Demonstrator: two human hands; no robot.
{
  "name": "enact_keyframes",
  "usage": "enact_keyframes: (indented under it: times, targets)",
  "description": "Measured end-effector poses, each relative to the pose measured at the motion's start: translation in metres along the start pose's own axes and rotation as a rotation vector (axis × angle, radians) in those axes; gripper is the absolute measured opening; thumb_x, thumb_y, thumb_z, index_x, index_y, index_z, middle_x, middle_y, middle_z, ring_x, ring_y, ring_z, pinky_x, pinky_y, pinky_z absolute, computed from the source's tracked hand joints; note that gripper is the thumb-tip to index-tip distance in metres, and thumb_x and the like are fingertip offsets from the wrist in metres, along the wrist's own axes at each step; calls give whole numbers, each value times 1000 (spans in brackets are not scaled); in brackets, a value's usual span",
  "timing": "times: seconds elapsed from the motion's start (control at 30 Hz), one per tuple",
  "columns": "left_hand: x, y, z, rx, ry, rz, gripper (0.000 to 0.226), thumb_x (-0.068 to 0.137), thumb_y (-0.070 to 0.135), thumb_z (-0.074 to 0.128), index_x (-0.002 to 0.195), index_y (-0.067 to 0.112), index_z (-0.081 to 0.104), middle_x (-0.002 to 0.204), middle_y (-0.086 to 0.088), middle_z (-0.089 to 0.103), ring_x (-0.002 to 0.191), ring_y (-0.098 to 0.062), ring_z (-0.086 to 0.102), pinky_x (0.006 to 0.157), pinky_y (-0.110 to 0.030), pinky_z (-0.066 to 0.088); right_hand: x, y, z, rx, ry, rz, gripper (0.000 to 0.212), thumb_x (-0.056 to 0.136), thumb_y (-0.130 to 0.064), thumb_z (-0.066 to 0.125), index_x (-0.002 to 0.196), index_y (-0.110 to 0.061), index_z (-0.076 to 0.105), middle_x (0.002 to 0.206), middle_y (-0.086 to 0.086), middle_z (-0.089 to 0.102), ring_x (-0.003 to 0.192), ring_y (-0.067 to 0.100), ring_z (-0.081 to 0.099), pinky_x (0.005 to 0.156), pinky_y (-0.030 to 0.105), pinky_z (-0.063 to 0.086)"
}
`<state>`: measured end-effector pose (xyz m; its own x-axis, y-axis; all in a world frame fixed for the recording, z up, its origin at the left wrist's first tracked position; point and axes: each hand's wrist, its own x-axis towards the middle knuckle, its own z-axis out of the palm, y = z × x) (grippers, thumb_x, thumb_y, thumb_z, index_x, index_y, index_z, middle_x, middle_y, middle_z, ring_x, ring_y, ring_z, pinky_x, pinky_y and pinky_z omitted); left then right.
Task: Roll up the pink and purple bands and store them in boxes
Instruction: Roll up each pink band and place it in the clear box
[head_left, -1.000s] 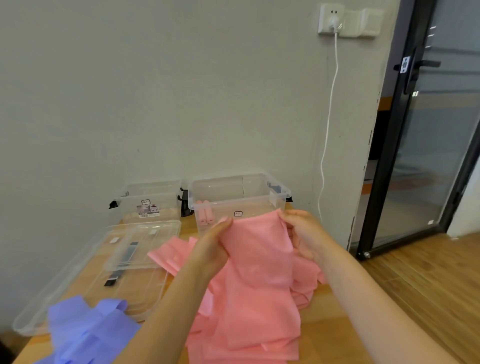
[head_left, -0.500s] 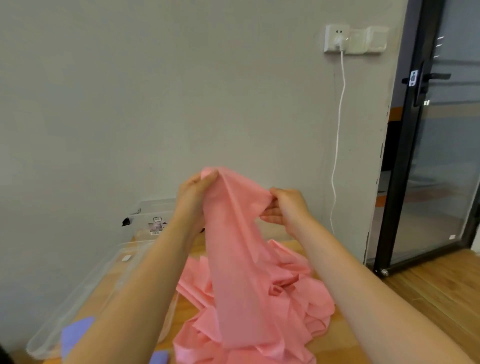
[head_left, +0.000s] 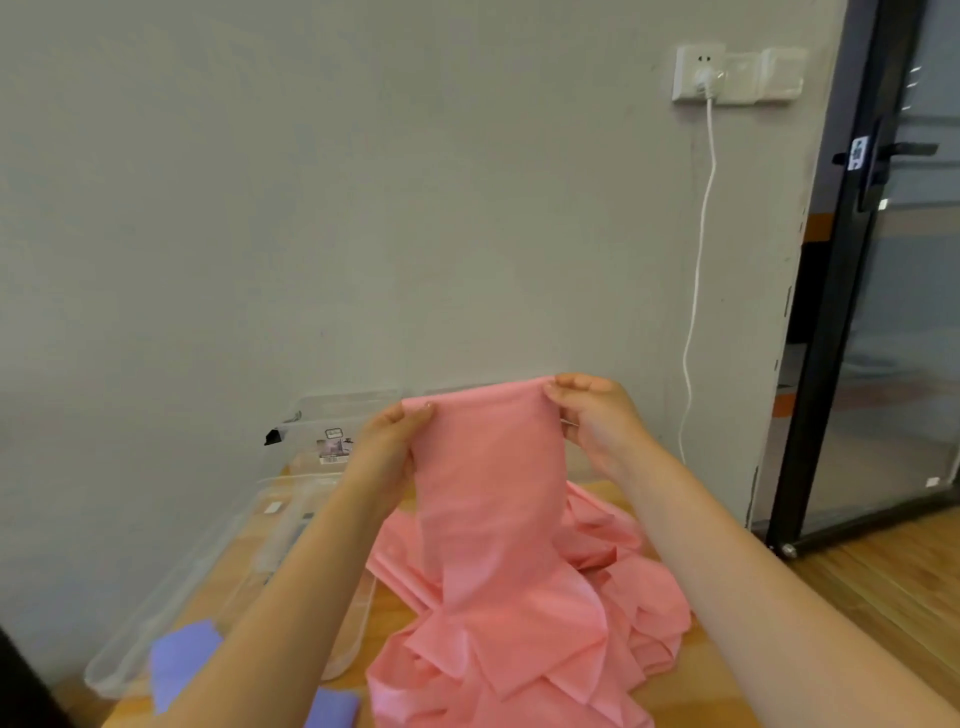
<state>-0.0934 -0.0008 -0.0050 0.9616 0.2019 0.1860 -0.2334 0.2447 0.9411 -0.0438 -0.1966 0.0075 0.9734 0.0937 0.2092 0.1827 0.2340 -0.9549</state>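
Observation:
A pink band hangs flat between my hands above the wooden table. My left hand pinches its top left corner and my right hand pinches its top right corner. The band's lower end runs down into a heap of pink bands on the table. A purple band lies at the lower left, partly hidden by my left arm. A clear box stands against the wall; the raised band hides the second box.
Clear box lids lie on the table's left side. A white cable hangs from a wall socket behind the table. A black-framed glass door and wooden floor are to the right.
Both hands lifted the pink band's top edge up off the heap, then spread it flat and straight. The view tilted upward, so the boxes sank behind the band.

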Motion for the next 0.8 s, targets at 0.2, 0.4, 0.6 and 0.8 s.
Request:
enact_keyframes:
  times: [0.2,0.4,0.6,0.8]
  targets:
    - [24,13,-1,570,227,267,12,86,15,63,81,4,64,77,-8,59,69,-20,52,69,-30,43,11,-6,0,-159,129,-249,20,83,-4,64,73,-22,64,67,-8,62,57,-5,54,59,11,43]
    - [84,-5,-3,662,190,170,23,85,3,56,67,14,46,65,-1,49,61,-16,42,53,-26,33,59,22,-2,-138,87,-122,19,82,5,61,77,-13,65,53,-10,65,47,0,59,47,15,47]
    - [170,-49,-15,658,208,72,25,85,9,62,78,18,40,70,-1,47,61,-14,44,52,-25,34,142,63,-7,-178,7,-71,24,79,12,59,87,-8,68,66,-5,69,59,5,64,56,17,50]
    - [238,-83,-17,810,258,50,33,87,11,59,113,9,40,84,-3,56,87,-28,56,69,-32,44,224,102,-6,-599,70,-91,5,80,-2,64,81,0,68,75,14,65,68,15,56,59,22,46]
